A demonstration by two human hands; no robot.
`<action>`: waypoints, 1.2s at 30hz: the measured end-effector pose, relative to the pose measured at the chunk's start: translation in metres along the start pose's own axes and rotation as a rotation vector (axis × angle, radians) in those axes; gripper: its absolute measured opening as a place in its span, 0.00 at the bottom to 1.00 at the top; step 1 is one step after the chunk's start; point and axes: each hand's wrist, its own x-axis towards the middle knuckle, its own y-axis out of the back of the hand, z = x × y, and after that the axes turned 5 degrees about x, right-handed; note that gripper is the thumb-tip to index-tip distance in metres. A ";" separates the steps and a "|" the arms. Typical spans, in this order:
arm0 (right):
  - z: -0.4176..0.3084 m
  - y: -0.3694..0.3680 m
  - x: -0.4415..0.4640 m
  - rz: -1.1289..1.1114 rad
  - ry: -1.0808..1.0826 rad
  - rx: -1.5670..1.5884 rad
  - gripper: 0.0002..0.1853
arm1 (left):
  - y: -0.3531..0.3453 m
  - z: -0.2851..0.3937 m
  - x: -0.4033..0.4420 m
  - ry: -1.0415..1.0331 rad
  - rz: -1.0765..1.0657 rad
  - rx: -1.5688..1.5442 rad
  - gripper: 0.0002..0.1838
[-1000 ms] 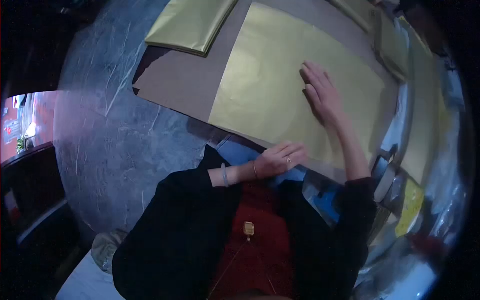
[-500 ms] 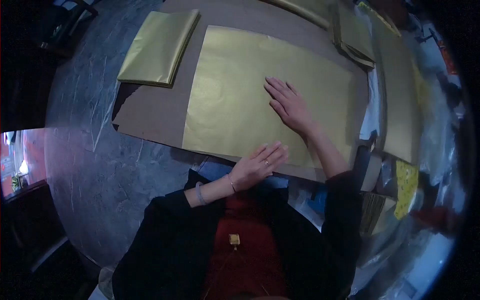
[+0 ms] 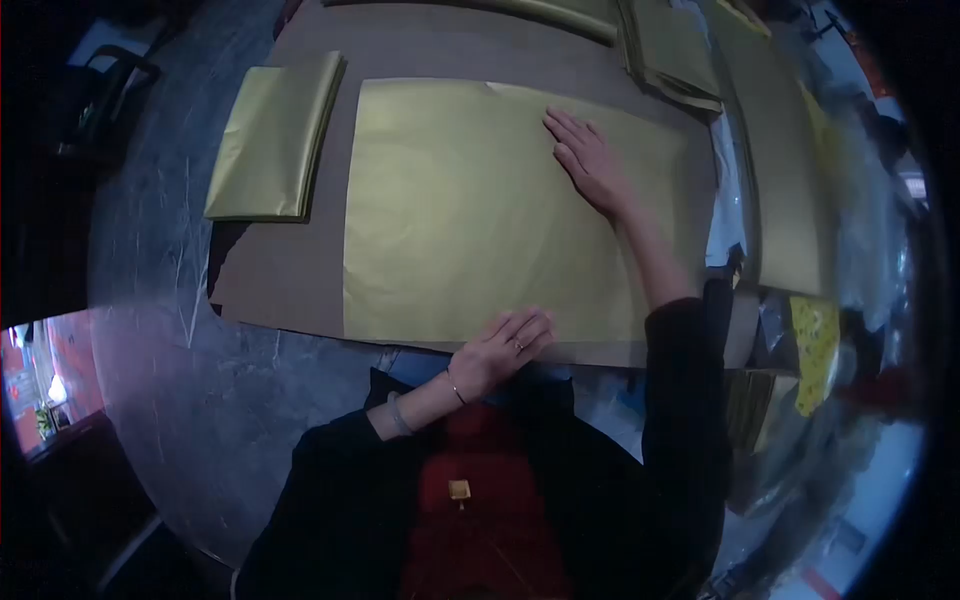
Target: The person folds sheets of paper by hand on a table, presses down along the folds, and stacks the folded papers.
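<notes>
A large sheet of gold paper (image 3: 440, 200) lies flat on the brown cardboard work surface (image 3: 275, 290). My right hand (image 3: 595, 170) rests on the sheet near its far edge, palm down with the fingers stretched out and holding nothing. At the sheet's near edge, close to my body, is my left hand (image 3: 500, 352); its fingers are extended, slightly blurred, and nothing shows in them. Left of the sheet lies a folded stack of gold paper (image 3: 268, 145).
More stacked gold paper (image 3: 675, 50) lies at the back right, and a gold roll or fold (image 3: 560, 18) runs along the far edge. Clear plastic wrapping (image 3: 850, 400) and a yellow patterned piece (image 3: 815, 350) are on the right. A dark chair (image 3: 110, 80) stands at far left.
My right hand has slid farther away across the sheet toward its far edge. My left hand stays by the near edge. The camera view has shifted and tilted somewhat.
</notes>
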 end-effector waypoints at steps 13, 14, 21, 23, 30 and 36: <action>0.012 0.006 0.006 0.012 -0.069 -0.020 0.27 | 0.024 -0.143 0.143 0.304 -0.241 -0.333 0.18; 0.015 0.003 0.005 0.004 -0.067 -0.053 0.27 | 0.001 -0.161 0.153 0.249 -0.151 -0.274 0.20; 0.013 0.001 0.008 0.022 -0.060 -0.062 0.27 | -0.063 -0.182 0.195 0.295 -0.062 -0.085 0.29; 0.014 0.001 0.008 0.024 -0.054 -0.101 0.27 | -0.058 -0.189 0.192 0.309 -0.083 -0.076 0.30; 0.012 0.002 0.008 -0.006 -0.089 -0.084 0.27 | -0.030 -0.236 0.147 0.437 -0.141 -0.067 0.35; 0.013 0.002 0.005 0.037 -0.093 -0.049 0.27 | -0.017 -0.266 0.112 0.591 -0.127 0.023 0.38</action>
